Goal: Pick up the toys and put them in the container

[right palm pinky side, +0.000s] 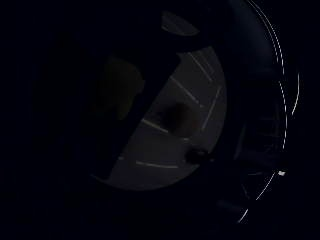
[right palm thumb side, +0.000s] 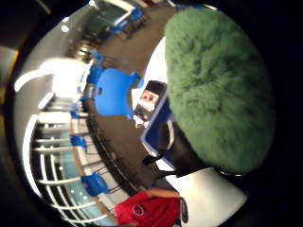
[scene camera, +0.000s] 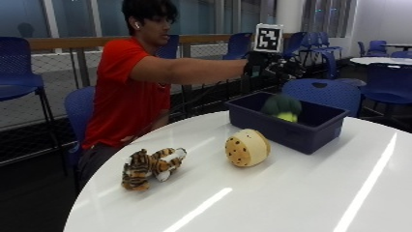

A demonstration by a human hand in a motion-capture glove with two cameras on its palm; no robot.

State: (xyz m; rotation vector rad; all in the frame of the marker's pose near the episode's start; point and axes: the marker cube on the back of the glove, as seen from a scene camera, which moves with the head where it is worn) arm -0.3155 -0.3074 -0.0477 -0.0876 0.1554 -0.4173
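1. Lying nearest, on its side on the white table (scene camera: 289,203): a striped tiger toy (scene camera: 153,166), untouched and well apart from the container.
2. Resting just beyond it, near the container's front wall but not touching it: a round tan toy (scene camera: 246,148) with dark spots, also waiting to be picked up.
3. Standing farther back on the table: the dark blue container (scene camera: 283,130), open at the top.
4. Showing above the container's rim, inside its walls: a green plush toy (scene camera: 281,107) with a yellow-green patch. Possibly dropping rather than lying settled; hard to say from the outside view.
5. Hovering over the container on an outstretched arm: the gloved right hand (scene camera: 270,65), with a gap showing between it and the green toy. Filling much of the thumb side palm view all the same, so staying close under the palm. Giving no help from the little finger side palm view, which is almost black.
6. Not showing whether the hand is open or closed; not guessing.
7. Judging the step in hand: delivering the first toy into the container, with two of three yet to go.
8. Calling next for: drawing the arm back across the table, reaching for the round tan toy as the closer one to the container, then the tiger.
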